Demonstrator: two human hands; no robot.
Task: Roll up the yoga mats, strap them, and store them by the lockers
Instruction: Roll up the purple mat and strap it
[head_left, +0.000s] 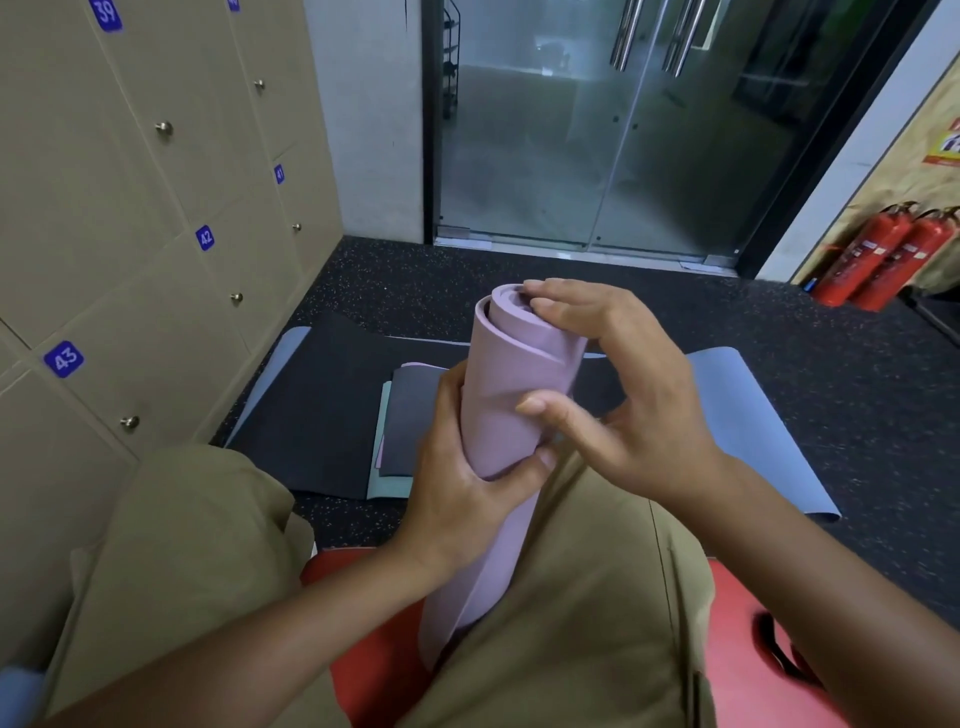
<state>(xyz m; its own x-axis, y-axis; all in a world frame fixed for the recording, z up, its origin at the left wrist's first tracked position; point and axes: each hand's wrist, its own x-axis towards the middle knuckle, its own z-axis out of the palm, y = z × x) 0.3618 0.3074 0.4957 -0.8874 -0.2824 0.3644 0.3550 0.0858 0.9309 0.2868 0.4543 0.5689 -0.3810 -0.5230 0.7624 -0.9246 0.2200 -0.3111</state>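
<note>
Head view. Lilac yoga mat (511, 395), rolled into a tube, held between the knees above a red seat (363, 670). Long axis runs near-upright, tilted slightly: open spiral end points up and away from the person, lower end points down toward the lap, where it looks looser and flatter.

Left hand (457, 467) grips the roll at mid-length, fingers curled around its near side, thumb on the left face. Right hand (623, 389) sits above and right of that grip: fingers lie fairly straight across the top spiral end, thumb presses the roll's right side just above the left fingertips.

Beyond the grip, on the dark speckled floor (857, 395): a black mat (322, 405) laid flat, a blue-grey mat (753, 415) to its right, a small stack of folded mats (400, 431) directly behind the left hand.

Left of the grip: lockers (130, 234), numbered. Far right: red fire extinguishers (878, 260).
</note>
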